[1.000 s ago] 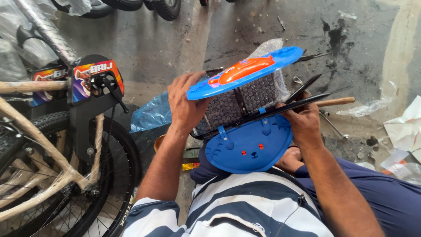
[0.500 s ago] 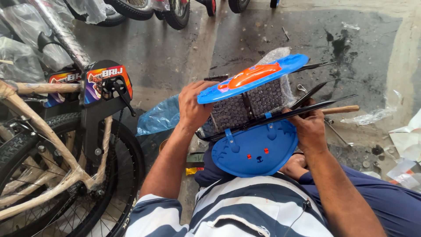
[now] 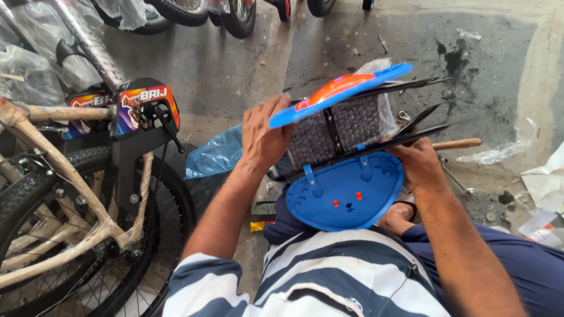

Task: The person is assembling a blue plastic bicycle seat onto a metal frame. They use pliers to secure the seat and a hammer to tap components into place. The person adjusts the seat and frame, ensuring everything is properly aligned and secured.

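My left hand point(image 3: 263, 140) is up at the left end of the blue-and-orange plastic panel point(image 3: 341, 93), fingers curled over its near edge and clamped on it, so the panel juts out to the right of my knuckles and tilts upward toward the far end. Just under that panel, touching my left fingertips, sits the bubble-wrapped block point(image 3: 341, 132) with a black strap across it. My right hand point(image 3: 418, 165) is lower and to the right, closed around the upper right rim of the round blue plastic cover point(image 3: 343, 194) — the cover hangs below and to the left of that hand, its ribbed inner face with two small orange tabs turned toward me, resting against my lap. Thin black metal stays point(image 3: 405, 134) run out past my right fingers toward the right; I cannot tell whether those fingers also pinch them. A wooden-handled tool point(image 3: 457, 144) lies on the concrete floor point(image 3: 235, 64) just beyond that hand. To my left stands a paper-wrapped bicycle point(image 3: 70, 176), and a crumpled blue plastic bag point(image 3: 214, 155) lies near my left forearm — between it and the bike's wheel.
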